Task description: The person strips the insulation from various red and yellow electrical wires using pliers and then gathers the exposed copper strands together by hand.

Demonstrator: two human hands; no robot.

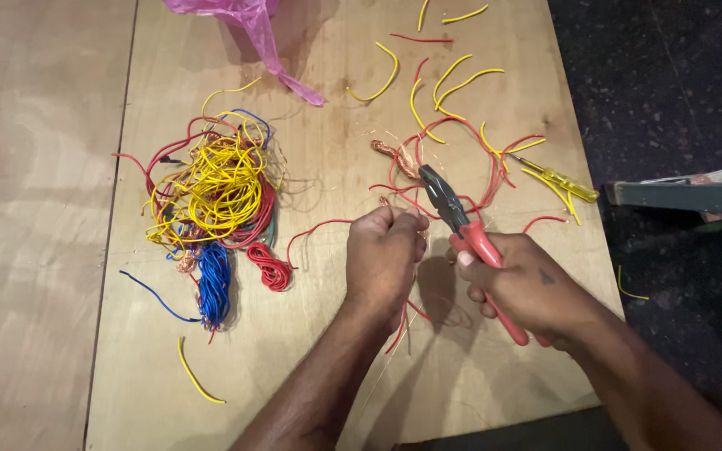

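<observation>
Left hand (384,255): fist clenched on red wire (319,227) above table (311,351). Right hand (521,288): grasping pliers (461,219), jaws near left fingers. Risk: pinched fingers if pliers slip; wire may snap.

Informal workshop or repair corner, likely electrical salvage. Evidence: bare plywood board (461,392) as work surface across frame centre; second plywood sheet (35,225) at left edge. Tangle of yellow, red, blue insulated wires (215,188) at centre left. Cut wire scraps (453,88) scattered upper right, stripped copper strands (394,154) among them. Red-handled pliers (470,230) at centre right. Yellow-handled screwdriver (566,184) at right. Pink plastic bag (248,21) at top. Dark rough floor (678,83) along right side. Dim, warm lighting.
</observation>
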